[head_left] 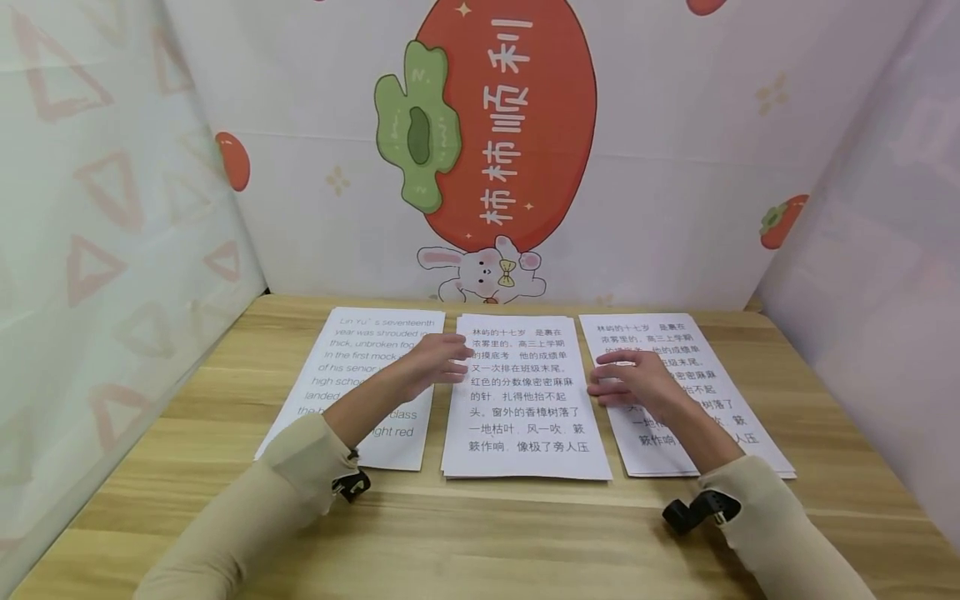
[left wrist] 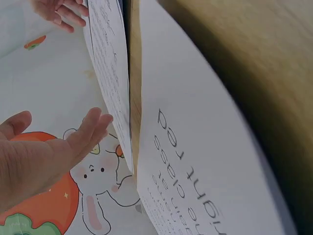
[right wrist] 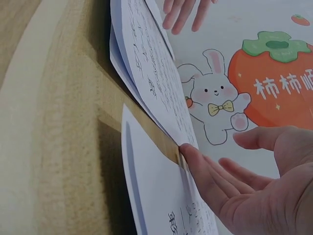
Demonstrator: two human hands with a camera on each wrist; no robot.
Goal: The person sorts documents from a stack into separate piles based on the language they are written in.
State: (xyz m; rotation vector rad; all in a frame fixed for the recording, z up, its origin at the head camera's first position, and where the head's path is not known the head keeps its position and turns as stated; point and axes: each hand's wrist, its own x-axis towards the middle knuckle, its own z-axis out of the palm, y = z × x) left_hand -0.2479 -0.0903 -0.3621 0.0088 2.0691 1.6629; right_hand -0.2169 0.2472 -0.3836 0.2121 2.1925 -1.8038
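Observation:
Three stacks of printed paper lie side by side on a wooden table. The left stack (head_left: pixel 352 354) carries English text; the middle stack (head_left: pixel 525 400) and the right stack (head_left: pixel 660 333) carry Chinese text. My left hand (head_left: pixel 435 362) hovers across the right part of the left stack, fingertips at the middle stack's left edge. Its fingers are loosely extended, with nothing held, as the left wrist view shows. Over the left edge of the right stack is my right hand (head_left: pixel 637 383), fingers relaxed and thumb apart. In the right wrist view one fingertip (right wrist: pixel 185 149) overlaps the paper's edge.
The wooden table (head_left: pixel 480 533) extends in front of the stacks. Behind it stands a white backdrop (head_left: pixel 315 225) printed with a large persimmon and a rabbit. Pale panels (head_left: pixel 97 217) close in both sides. Black wrist devices (head_left: pixel 701 510) sit at both sleeve cuffs.

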